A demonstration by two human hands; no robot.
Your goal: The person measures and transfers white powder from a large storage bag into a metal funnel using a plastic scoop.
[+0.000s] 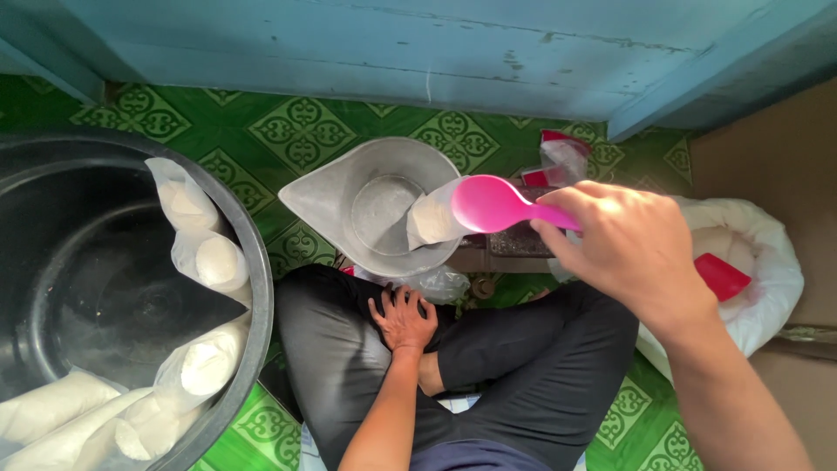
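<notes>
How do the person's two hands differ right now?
The right hand is raised and reaching forward, gripping the handle of a pink spoon over the metal pan; the left hand holds nothing and rests flat on the black trouser leg. The right hand's fingers are curled around the handle; the left hand's fingers are spread. The right hand looks larger, being nearer the camera. Both are bare.

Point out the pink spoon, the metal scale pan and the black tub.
pink spoon (486, 204), head view, on its bowl.
metal scale pan (349, 187), head view, on its inner wall.
black tub (255, 262), head view, on its rim.
</notes>
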